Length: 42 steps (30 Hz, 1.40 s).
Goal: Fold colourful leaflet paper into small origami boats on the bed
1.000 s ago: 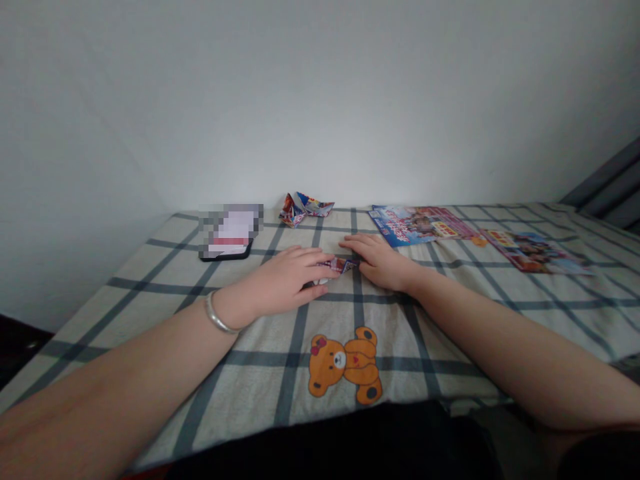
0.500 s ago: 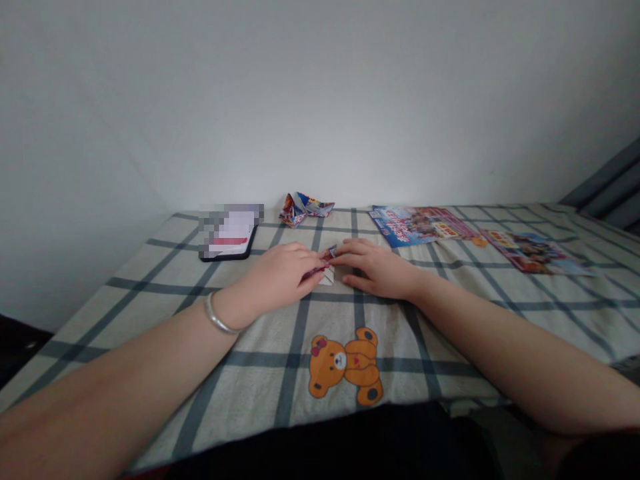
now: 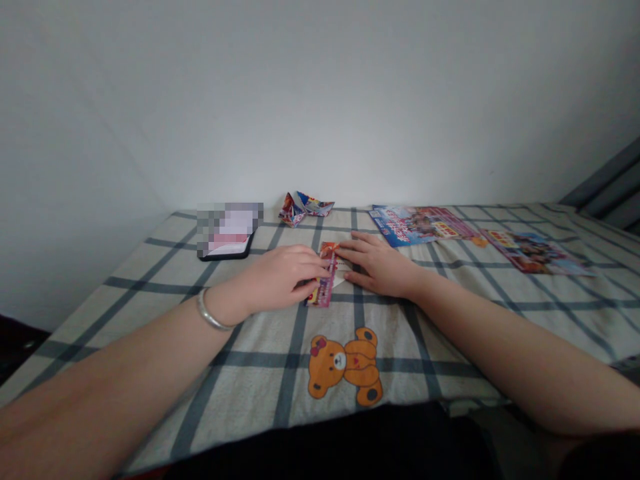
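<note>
A small folded piece of printed paper (image 3: 324, 283) lies on the checked cloth (image 3: 150, 287) between my hands. My left hand (image 3: 280, 277), with a silver bangle at the wrist, rests on its left side with fingers stretched over it. From the right, my right hand (image 3: 377, 267) presses flat on the paper's right part, fingertips touching the upper edge. Both hands lie low on the cloth and meet over the paper, part of which they hide.
A finished folded paper shape (image 3: 303, 207) sits by the wall. A dark phone (image 3: 227, 230) lies at the back left. Two printed leaflets (image 3: 417, 223) (image 3: 535, 252) lie at the back right. An orange bear print (image 3: 345, 365) marks the cloth near me.
The paper has been turned and unfolded into a longer strip pointing toward me. Both hands shifted slightly and now press on it side by side.
</note>
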Each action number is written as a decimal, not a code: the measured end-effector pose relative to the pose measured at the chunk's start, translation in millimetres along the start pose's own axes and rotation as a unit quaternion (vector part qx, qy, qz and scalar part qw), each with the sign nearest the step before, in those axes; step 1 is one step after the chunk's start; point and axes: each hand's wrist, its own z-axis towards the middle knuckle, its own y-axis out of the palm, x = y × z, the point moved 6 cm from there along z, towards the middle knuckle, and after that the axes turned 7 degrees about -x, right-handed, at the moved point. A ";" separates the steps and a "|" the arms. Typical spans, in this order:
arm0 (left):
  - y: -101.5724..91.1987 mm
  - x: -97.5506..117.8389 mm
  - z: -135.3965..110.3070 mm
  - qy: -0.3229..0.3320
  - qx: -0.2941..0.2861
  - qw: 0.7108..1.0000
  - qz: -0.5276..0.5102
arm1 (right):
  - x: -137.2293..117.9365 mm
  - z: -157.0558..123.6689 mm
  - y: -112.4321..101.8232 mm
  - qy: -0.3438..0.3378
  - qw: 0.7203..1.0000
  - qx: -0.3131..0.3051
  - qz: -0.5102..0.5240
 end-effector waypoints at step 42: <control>2.5 16.1 4.2 -0.103 -0.033 0.964 0.244 | -16.1 -0.5 -12.0 -0.137 0.984 0.044 0.102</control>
